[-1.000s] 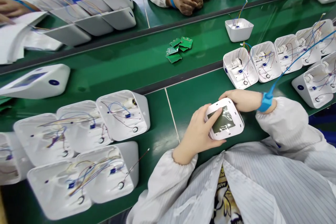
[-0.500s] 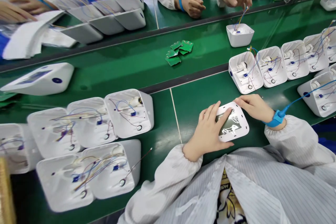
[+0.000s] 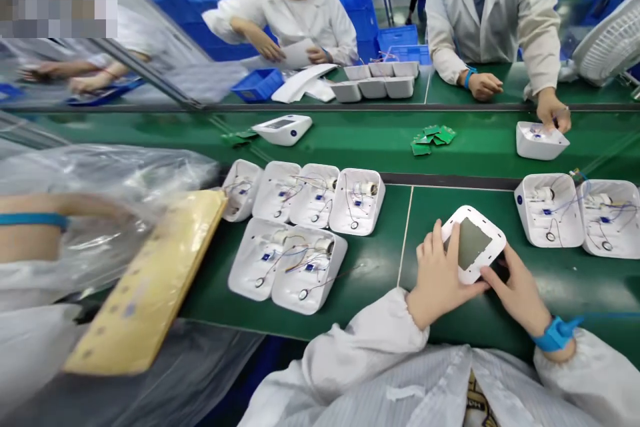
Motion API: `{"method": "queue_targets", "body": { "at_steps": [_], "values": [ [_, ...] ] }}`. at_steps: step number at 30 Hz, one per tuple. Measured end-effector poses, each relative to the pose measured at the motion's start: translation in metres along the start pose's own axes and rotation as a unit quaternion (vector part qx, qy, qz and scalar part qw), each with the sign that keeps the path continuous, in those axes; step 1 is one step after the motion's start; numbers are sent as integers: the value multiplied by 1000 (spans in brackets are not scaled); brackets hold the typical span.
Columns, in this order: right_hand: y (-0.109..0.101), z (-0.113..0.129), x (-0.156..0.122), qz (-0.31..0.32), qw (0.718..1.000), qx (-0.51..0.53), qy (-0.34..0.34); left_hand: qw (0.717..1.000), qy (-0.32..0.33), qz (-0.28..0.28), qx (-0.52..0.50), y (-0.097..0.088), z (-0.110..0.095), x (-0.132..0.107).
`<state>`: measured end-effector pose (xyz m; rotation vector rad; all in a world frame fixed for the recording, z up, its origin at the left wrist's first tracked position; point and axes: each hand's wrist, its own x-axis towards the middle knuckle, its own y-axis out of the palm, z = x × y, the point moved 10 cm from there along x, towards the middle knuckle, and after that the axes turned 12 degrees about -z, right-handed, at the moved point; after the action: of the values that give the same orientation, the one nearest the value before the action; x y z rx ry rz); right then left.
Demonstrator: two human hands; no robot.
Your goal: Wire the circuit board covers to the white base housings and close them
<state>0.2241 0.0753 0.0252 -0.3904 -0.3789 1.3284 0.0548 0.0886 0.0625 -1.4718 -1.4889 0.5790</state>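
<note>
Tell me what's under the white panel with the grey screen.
A dark patch shows at the lower right edge of the white panel, by the right hand; what it is, I can't tell. Green bench shows around. The panel hides the rest underneath.

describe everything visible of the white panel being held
The white panel looks plastic and roughly square, with rounded corners, small dark slots in its rim and a grey-green screen. Face up, it is held askew over the green bench, left hand at its left side, right hand at its lower right.
</note>
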Motion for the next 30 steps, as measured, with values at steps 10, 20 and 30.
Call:
{"method": "queue_targets", "body": {
  "at_steps": [10, 20, 30],
  "values": [
    [15, 22, 30, 159, 987, 20, -8, 974, -45, -8, -222, -6, 31, 46],
    [24, 18, 31, 182, 981, 64, 8, 956, -115, -8, -269, 0, 46, 75],
    [26, 1, 65, 55, 990, 108, 79, 876, -243, -90, -407, 22, 48, 51]
  ]
}}
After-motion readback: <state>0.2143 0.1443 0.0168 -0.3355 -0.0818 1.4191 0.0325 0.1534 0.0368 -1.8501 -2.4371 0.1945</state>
